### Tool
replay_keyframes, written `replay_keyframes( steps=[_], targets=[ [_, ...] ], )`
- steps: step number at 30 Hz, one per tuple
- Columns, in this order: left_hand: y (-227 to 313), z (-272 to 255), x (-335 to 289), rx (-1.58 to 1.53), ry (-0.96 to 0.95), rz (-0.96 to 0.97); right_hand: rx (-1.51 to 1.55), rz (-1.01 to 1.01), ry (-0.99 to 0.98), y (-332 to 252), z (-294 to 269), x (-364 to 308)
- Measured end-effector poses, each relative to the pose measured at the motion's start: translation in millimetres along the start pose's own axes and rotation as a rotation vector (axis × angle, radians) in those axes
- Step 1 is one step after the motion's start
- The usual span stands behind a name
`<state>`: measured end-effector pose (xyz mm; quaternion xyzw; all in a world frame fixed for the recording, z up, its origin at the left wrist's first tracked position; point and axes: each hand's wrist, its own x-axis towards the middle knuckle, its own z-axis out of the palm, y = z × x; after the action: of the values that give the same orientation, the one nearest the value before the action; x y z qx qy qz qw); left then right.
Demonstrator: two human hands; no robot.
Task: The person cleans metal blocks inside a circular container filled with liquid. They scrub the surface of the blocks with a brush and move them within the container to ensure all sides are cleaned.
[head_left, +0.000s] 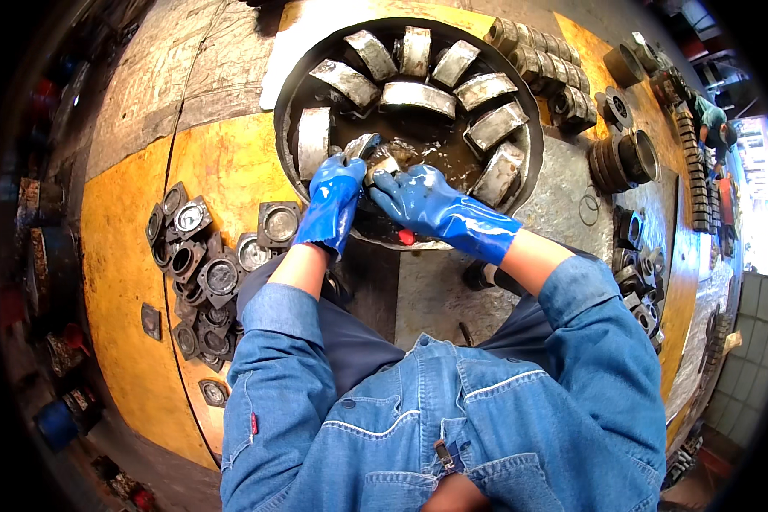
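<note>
Both my hands wear wet blue rubber gloves and meet over the near part of a round dark tub [535, 162] of murky brown liquid. My left hand [336, 183] is closed round a wet grey metal piece [363, 146], whose full shape the glove hides. Close beside it, the fingers of my right hand [414, 198] are bent round a small pale block [386, 165]; its kind I cannot make out. Several curved metal segments stand around the inside of the tub, with one curved segment [418, 99] lying across the middle. A red object [406, 236] shows at the near rim.
Square metal flanges [221, 276] lie heaped on the yellow floor plate [124, 256] to the left. Rows of ribbed metal parts [550, 68] and dark rings [636, 158] stand at the right. More small parts [640, 273] lie nearer. Far right, another person [715, 124] bends over.
</note>
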<state>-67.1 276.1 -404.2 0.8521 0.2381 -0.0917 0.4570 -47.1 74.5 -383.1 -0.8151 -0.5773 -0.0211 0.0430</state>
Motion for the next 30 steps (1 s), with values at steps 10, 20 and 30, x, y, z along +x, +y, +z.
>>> replay_keyframes(
  steps=[10,20,30],
  targets=[
    [5,-6,-5,-0.076,-0.044,-0.026,-0.035,0.247,-0.378,28,2,28],
    [13,-11,-6,-0.051,-0.088,-0.043,0.992,0.909,-0.385,54,-14,23],
    [-28,9,15,0.026,0.064,0.170,2.294,1.521,0.370,52,39,23]
  ],
)
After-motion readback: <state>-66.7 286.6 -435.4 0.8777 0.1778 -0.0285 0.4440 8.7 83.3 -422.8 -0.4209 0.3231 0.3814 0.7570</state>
